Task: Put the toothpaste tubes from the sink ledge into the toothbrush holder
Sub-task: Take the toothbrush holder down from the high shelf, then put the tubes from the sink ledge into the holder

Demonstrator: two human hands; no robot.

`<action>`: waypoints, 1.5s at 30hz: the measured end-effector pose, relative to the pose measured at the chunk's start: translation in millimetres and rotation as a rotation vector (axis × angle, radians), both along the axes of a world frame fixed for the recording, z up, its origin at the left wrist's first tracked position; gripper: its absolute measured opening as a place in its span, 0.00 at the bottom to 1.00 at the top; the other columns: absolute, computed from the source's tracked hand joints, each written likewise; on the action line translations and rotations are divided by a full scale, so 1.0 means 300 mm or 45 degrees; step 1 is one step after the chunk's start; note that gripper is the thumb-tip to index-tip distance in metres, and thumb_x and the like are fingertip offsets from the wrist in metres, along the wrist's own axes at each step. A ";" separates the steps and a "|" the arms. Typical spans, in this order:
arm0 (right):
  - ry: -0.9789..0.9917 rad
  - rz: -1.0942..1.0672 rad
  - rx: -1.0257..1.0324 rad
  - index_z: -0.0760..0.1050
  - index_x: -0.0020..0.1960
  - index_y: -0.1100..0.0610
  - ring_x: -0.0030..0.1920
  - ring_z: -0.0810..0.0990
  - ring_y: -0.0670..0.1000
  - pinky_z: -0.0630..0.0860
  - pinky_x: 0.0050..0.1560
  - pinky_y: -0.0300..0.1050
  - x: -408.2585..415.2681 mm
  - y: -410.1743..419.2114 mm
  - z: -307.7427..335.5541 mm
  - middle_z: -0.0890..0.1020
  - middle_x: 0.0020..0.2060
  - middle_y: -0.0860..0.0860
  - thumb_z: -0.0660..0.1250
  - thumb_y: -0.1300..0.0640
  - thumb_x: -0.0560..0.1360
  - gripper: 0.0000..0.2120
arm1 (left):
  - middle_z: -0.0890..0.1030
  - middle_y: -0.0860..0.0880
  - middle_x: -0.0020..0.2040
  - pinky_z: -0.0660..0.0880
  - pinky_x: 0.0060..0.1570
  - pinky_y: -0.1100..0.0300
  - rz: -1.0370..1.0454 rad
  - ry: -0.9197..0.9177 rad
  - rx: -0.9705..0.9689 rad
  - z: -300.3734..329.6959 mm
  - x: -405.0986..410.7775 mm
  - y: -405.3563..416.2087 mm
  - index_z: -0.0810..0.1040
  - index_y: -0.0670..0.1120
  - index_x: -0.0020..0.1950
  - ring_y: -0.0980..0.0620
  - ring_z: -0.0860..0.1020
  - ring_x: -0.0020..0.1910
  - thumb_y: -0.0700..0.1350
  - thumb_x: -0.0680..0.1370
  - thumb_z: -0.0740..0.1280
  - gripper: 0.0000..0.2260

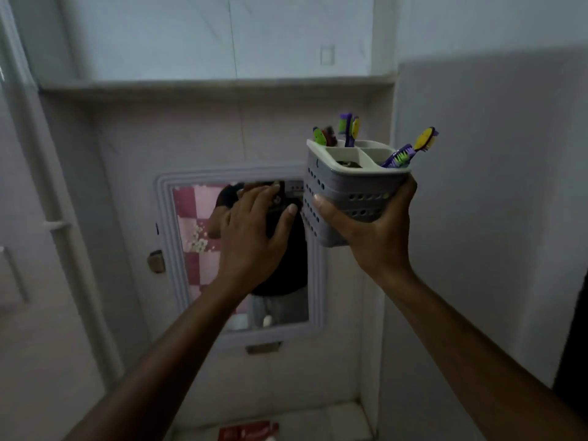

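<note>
My right hand [378, 230] grips a grey perforated toothbrush holder [346, 189] from below and holds it up in front of the wall. Several colourful toothbrushes [410, 148] stick out of its compartments. My left hand [254, 237] is raised with fingers apart beside the holder, in front of the mirror, and holds nothing. A red toothpaste tube [248, 431] lies on the ledge at the bottom edge of the view, partly cut off.
A wall mirror [241, 259] in a pale frame hangs behind my left hand. A shelf [219, 85] runs across the wall above it. A white pipe [57, 218] runs down the left side. A grey wall stands on the right.
</note>
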State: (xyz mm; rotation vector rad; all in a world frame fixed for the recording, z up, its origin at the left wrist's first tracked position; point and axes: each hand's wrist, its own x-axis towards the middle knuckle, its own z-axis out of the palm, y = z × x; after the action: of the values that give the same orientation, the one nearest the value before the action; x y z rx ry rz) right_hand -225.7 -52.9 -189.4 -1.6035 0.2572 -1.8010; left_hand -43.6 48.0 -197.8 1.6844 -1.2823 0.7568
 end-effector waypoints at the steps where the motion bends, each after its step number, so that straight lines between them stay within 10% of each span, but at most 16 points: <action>1: 0.027 0.016 0.012 0.63 0.80 0.58 0.71 0.85 0.48 0.86 0.66 0.53 0.000 0.005 -0.054 0.81 0.74 0.51 0.91 0.42 0.63 0.57 | 0.77 0.52 0.74 0.73 0.70 0.39 -0.015 0.026 0.021 -0.063 -0.002 0.014 0.74 0.52 0.77 0.51 0.74 0.74 0.63 0.85 0.61 0.24; 9: 0.268 0.129 0.272 0.64 0.81 0.59 0.72 0.85 0.52 0.85 0.67 0.60 0.008 0.072 -0.536 0.82 0.74 0.53 0.92 0.53 0.67 0.53 | 0.79 0.50 0.71 0.75 0.69 0.47 -0.068 0.389 0.201 -0.562 -0.032 0.172 0.76 0.49 0.76 0.52 0.76 0.70 0.60 0.86 0.65 0.22; 18: 0.712 -0.130 0.554 0.65 0.85 0.48 0.73 0.78 0.57 0.79 0.72 0.62 0.016 0.192 -1.023 0.79 0.71 0.50 0.88 0.30 0.58 0.63 | 0.79 0.53 0.72 0.76 0.69 0.43 -0.045 0.740 0.483 -1.027 -0.015 0.315 0.76 0.54 0.75 0.53 0.77 0.70 0.63 0.85 0.63 0.22; 27: 1.063 -0.158 0.785 0.62 0.85 0.49 0.75 0.78 0.59 0.80 0.70 0.57 -0.004 0.266 -1.445 0.78 0.75 0.53 0.87 0.30 0.59 0.64 | 0.83 0.53 0.60 0.81 0.54 0.53 0.012 1.071 0.599 -1.462 0.054 0.429 0.81 0.45 0.69 0.50 0.84 0.56 0.52 0.86 0.66 0.15; 35: 1.208 -0.134 0.941 0.59 0.85 0.46 0.75 0.81 0.57 0.84 0.66 0.61 0.031 0.281 -1.636 0.78 0.78 0.49 0.88 0.31 0.58 0.65 | 0.82 0.44 0.64 0.77 0.59 0.45 0.172 0.881 0.963 -1.749 0.135 0.498 0.81 0.45 0.67 0.41 0.80 0.62 0.45 0.82 0.71 0.13; 45: 1.291 -0.194 1.004 0.55 0.85 0.54 0.77 0.77 0.59 0.81 0.71 0.58 0.053 0.304 -1.741 0.73 0.81 0.54 0.92 0.43 0.61 0.66 | 0.71 0.44 0.78 0.65 0.76 0.37 0.142 0.299 1.533 -1.777 0.299 0.479 0.73 0.49 0.78 0.39 0.67 0.78 0.38 0.73 0.76 0.34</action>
State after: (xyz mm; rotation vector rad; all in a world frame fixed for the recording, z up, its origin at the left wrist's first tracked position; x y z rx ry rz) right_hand -209.8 38.3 -711.8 -1.7290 1.3703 -0.6316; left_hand 46.1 191.7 -731.0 2.6684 -1.5854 -0.2948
